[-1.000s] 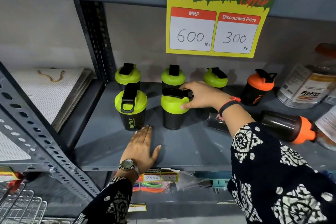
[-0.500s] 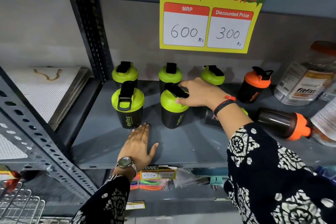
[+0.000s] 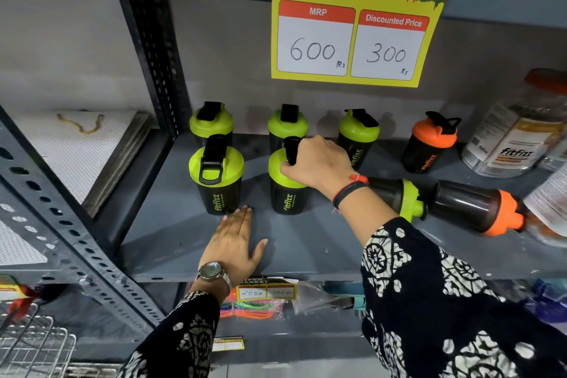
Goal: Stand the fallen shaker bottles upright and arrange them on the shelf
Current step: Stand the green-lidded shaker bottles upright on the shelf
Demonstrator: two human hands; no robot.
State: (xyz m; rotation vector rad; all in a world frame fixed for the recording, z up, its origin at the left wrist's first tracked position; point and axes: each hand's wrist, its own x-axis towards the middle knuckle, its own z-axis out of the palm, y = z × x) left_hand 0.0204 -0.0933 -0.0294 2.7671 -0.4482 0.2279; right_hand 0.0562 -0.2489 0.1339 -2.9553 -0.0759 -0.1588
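The right hand (image 3: 316, 167) grips the lid of an upright green shaker (image 3: 283, 193) in the near row on the shelf (image 3: 171, 242). The left hand (image 3: 237, 238) lies flat and wide on the shelf, holding nothing. 4 more green shakers and 1 orange shaker (image 3: 429, 144) stand upright. To the right, 2 bottles lie fallen: 1 green (image 3: 395, 195), 1 orange (image 3: 478, 209).

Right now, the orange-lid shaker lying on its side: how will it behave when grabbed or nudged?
The fallen orange-lid shaker is round-bodied and on its side, so it will probably roll if nudged. Its dark body looks smooth, possibly slippery. It seems empty, so likely light.
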